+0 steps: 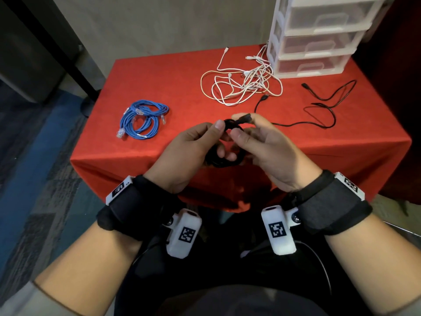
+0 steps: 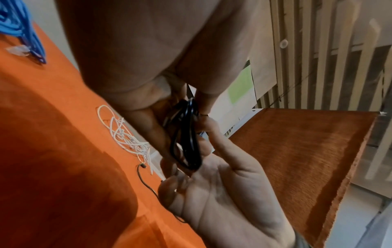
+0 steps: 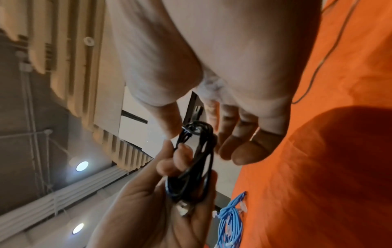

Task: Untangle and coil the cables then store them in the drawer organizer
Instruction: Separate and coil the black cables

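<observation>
Right now both hands are gripping the black cable coil [image 1: 224, 153] above the tabletop's [image 1: 173, 71] near edge, left hand [image 1: 186, 151] curling fingers through the loops, right hand [image 1: 266, 147] pinching the plug end on top.

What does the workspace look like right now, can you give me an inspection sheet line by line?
Surface: table under a red cloth.
Job's things: white drawer organizer at the far right corner, drawers shut.
Clutter: nothing seen.
Grippers: left hand and right hand both grip the black cable coil above the near edge.
Cables: blue ethernet cables coiled at left; white cables tangled beside the organizer; loose black cable at right.
Surroundings: carpeted floor, beige wall.
</observation>
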The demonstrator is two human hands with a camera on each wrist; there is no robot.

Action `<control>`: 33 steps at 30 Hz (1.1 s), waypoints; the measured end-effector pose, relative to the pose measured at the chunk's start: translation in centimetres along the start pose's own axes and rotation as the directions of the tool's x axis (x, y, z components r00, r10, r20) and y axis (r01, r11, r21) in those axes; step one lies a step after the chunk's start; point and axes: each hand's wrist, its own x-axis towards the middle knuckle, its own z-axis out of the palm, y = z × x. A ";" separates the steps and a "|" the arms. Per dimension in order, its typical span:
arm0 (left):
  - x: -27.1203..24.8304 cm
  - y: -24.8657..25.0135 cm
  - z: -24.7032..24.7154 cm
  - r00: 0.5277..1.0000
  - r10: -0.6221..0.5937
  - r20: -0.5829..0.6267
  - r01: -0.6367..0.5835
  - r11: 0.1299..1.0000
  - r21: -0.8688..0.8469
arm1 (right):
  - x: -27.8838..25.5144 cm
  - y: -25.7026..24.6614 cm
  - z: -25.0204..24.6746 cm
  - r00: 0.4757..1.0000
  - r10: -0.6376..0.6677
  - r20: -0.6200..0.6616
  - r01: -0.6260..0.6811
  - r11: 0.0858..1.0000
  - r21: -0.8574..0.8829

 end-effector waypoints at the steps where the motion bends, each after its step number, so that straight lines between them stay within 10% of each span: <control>1: 0.1 -0.2 0.0 1.000 -0.003 0.000 0.003 1.000 -0.028 | 0.0 0.0 0.2 0.999 0.046 0.014 -0.047 0.998 0.042; 15: 0.3 -1.0 -1.7 0.999 -0.044 0.024 0.046 0.992 -0.115 | 1.3 0.0 -0.2 0.993 0.116 -0.029 -0.110 0.981 0.159; 23: 0.7 -2.6 -4.6 0.995 0.056 -0.081 -0.031 0.959 0.282 | 2.2 0.9 0.5 0.988 0.156 0.017 -0.157 0.987 0.045; 33: 5.8 -2.4 -13.1 0.877 -0.092 -0.471 0.179 0.973 0.144 | 4.0 1.6 -0.2 0.992 0.095 -0.081 -0.107 0.983 -0.148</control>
